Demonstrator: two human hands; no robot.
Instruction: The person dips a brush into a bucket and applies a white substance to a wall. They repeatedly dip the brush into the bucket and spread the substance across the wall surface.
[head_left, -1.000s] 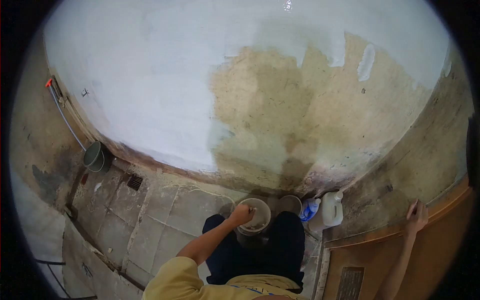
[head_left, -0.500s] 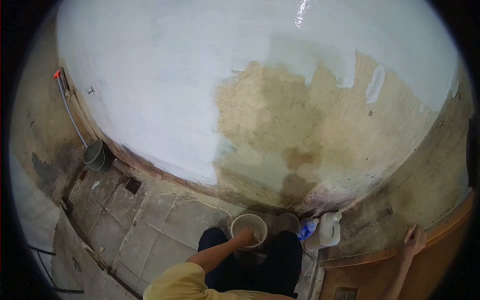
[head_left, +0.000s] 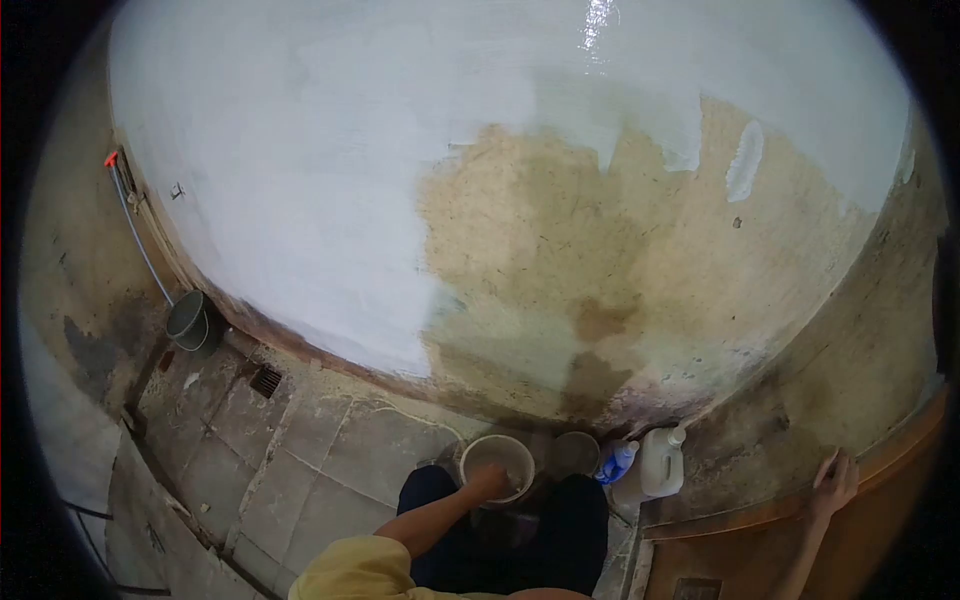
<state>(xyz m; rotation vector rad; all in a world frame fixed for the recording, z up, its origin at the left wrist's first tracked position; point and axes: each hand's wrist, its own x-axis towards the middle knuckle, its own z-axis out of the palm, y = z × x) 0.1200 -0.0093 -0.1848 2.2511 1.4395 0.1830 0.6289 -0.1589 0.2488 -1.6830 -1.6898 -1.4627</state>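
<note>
My left hand (head_left: 489, 481) is down inside a white bucket (head_left: 467, 462) between my knees. Its fingers are closed, and what they hold is mostly hidden; a small pale bit shows beside them. My right hand (head_left: 836, 484) reaches out to the far right, its fingers curled over the top edge of a brown wooden panel (head_left: 745, 562). Ahead stands a wall, with white paint (head_left: 300, 200) over its left and upper parts and bare yellowish, stained plaster (head_left: 560, 230) at the lower right.
Right of the bucket stand a grey, round container (head_left: 574, 455), a blue-labelled bottle (head_left: 617, 462) and a white jug (head_left: 662, 463). A dark bucket (head_left: 193, 322) sits at the left, near a red-topped pole (head_left: 138, 225) and a floor drain (head_left: 266, 381).
The view has shifted slightly. My left hand stays inside the bucket, a little differently placed. My right hand stays at the panel edge.
</note>
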